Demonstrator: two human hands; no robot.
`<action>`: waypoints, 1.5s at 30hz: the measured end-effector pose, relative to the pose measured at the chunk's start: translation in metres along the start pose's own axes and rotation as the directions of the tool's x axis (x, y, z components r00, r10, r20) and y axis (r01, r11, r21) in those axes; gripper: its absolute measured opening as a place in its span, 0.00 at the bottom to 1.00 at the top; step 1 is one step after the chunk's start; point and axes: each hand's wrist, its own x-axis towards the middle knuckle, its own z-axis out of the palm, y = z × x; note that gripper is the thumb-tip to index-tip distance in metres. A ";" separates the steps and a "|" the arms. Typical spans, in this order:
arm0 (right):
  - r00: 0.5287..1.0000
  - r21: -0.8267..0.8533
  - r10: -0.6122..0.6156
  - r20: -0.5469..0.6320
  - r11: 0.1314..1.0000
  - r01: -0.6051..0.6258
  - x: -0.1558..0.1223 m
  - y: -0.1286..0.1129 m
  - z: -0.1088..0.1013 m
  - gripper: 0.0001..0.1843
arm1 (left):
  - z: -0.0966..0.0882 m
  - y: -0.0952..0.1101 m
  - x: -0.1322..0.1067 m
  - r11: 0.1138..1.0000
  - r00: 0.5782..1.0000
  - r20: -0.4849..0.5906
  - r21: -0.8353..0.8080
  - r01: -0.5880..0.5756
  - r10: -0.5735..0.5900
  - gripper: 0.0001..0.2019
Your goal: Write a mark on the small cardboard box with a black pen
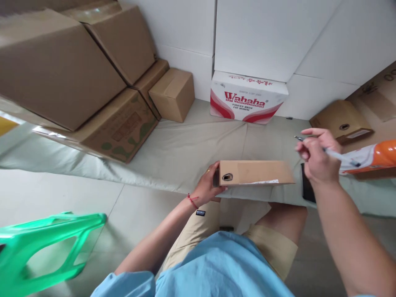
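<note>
**Cardboard box steadied by the left hand, pen lifted in the right**

Cardboard box (256, 173), small and flat, lies at the near edge of a pale sheet (185, 152) that covers a low surface, just in front of the seated person's knees. It has a white label strip along its near edge and an oval hole near its left end. The left hand (208, 185) grips that left end, fingers wrapped around the side and thumb on the near face; a red string bracelet (192, 200) sits on the wrist. The right hand (317, 159) is raised above the sheet to the right of the box, clear of it, fingers closed around a pen (335, 154) whose tip points left. A black phone (307, 187) lies on the sheet just beside the box's right end, partly hidden by that hand.

Farther back, a white and red Wahaha carton (247, 99) stands against the white wall, with a small brown box (173, 94) to its left and large stacked cartons (62, 62) beyond. An orange and white package (371, 159) lies at the right edge. A green plastic stool (46, 247) stands on the tiled floor at lower left.
</note>
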 end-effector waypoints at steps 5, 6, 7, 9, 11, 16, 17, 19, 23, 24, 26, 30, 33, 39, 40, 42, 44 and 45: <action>0.848 0.189 -0.045 0.529 0.980 -0.066 -0.064 -0.052 0.061 0.09 | 0.009 -0.012 0.001 0.993 0.999 -0.023 0.110 -0.042 0.045 0.50; 0.807 0.187 -0.067 0.587 0.981 -0.054 -0.069 -0.055 0.072 0.08 | 0.011 -0.013 0.001 0.991 0.999 -0.030 0.129 -0.038 0.043 0.50; 0.776 0.199 -0.094 0.624 0.979 -0.042 -0.072 -0.055 0.083 0.09 | 0.012 -0.014 0.000 0.989 0.999 -0.035 0.145 -0.032 0.037 0.51; 0.760 0.242 -0.132 0.636 0.970 -0.034 -0.072 -0.048 0.098 0.14 | 0.013 -0.014 -0.001 0.987 0.999 -0.041 0.162 -0.017 0.024 0.51; 0.794 0.278 -0.125 0.595 0.959 -0.057 -0.071 -0.039 0.106 0.14 | 0.014 -0.015 -0.001 0.986 0.999 -0.047 0.167 -0.009 0.017 0.51; 0.836 0.239 -0.130 0.533 0.971 -0.001 -0.075 -0.027 0.102 0.03 | 0.013 -0.018 -0.002 0.989 0.998 -0.052 0.144 -0.028 0.035 0.51; 0.822 0.221 -0.148 0.550 0.975 0.029 -0.075 -0.028 0.100 0.03 | 0.013 -0.018 -0.003 0.990 0.998 -0.052 0.138 -0.033 0.040 0.51; 0.780 0.213 -0.178 0.600 0.975 0.059 -0.075 -0.030 0.097 0.02 | 0.013 -0.019 -0.003 0.991 0.998 -0.054 0.131 -0.035 0.042 0.50; 0.699 0.285 -0.242 0.673 0.957 0.057 -0.071 -0.033 0.097 0.07 | 0.013 -0.019 -0.003 0.990 0.998 -0.061 0.136 -0.025 0.034 0.51; 0.692 0.302 -0.246 0.678 0.952 0.042 -0.070 -0.033 0.097 0.09 | 0.013 -0.019 -0.003 0.990 0.998 -0.058 0.140 -0.025 0.034 0.51; 0.710 0.326 -0.229 0.666 0.945 -0.001 -0.070 -0.032 0.098 0.15 | 0.013 -0.019 -0.003 0.988 0.998 -0.053 0.148 -0.033 0.041 0.51; 0.770 0.276 -0.180 0.612 0.961 0.004 -0.071 -0.031 0.098 0.12 | 0.013 -0.021 -0.003 0.985 0.997 -0.046 0.160 -0.062 0.070 0.51; 0.768 0.220 -0.162 0.620 0.975 0.028 -0.072 -0.032 0.099 0.03 | 0.013 -0.023 -0.003 0.984 0.996 -0.056 0.169 -0.064 0.075 0.51; 0.768 0.266 -0.209 0.605 0.963 0.052 -0.076 -0.033 0.102 0.07 | 0.014 -0.025 -0.004 0.984 0.994 -0.058 0.157 -0.080 0.090 0.51; 0.776 0.273 -0.208 0.595 0.961 0.049 -0.077 -0.033 0.103 0.08 | 0.014 -0.025 -0.004 0.985 0.994 -0.059 0.157 -0.078 0.088 0.51; 0.785 0.264 -0.193 0.588 0.964 0.039 -0.077 -0.033 0.104 0.09 | 0.014 -0.025 -0.004 0.985 0.995 -0.062 0.160 -0.070 0.081 0.51; 0.786 0.246 -0.181 0.591 0.968 0.038 -0.077 -0.034 0.105 0.09 | 0.014 -0.025 -0.004 0.985 0.995 -0.062 0.160 -0.066 0.077 0.52; 0.785 0.242 -0.181 0.592 0.969 0.041 -0.076 -0.034 0.105 0.09 | 0.014 -0.026 -0.004 0.986 0.995 -0.062 0.156 -0.064 0.075 0.52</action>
